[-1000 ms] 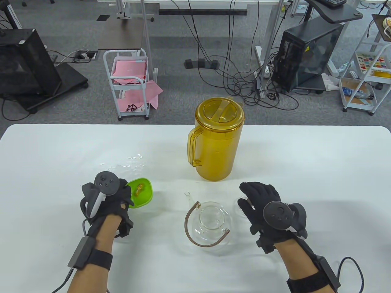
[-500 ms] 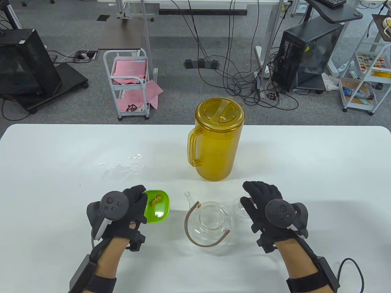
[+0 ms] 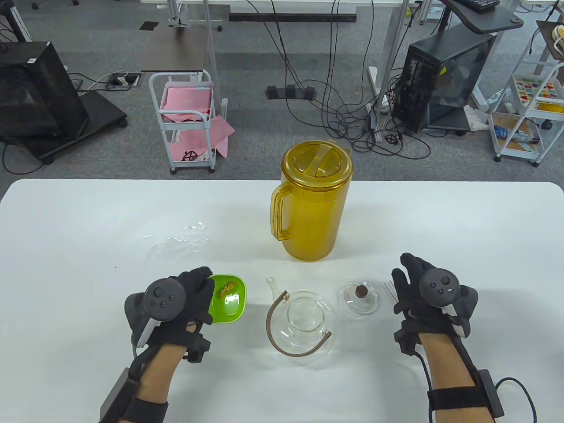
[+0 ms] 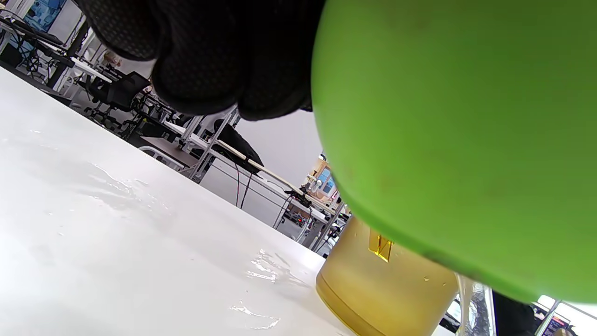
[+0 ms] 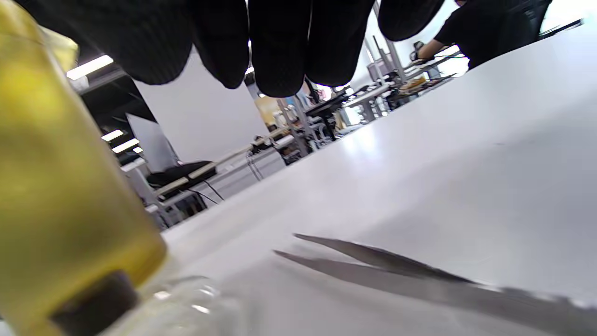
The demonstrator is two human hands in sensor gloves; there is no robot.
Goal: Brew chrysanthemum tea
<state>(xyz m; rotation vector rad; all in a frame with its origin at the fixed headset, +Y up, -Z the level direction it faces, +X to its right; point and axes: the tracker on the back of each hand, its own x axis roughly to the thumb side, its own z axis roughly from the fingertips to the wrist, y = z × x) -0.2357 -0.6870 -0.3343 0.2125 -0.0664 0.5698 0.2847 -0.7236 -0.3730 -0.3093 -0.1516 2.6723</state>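
Flowers lie in the green bowl your left hand grips, lower left. Teapot at lower centre holds nothing; your right hand hovers, fingers relaxed. No writing is readable.

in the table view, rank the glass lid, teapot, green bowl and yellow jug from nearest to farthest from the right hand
From the right hand:
1. Glass lid, just to its left on the table.
2. Teapot, farther left, open-topped, front centre.
3. Yellow jug, up and left, toward the table's far edge.
4. Green bowl, far left, held by the left hand.
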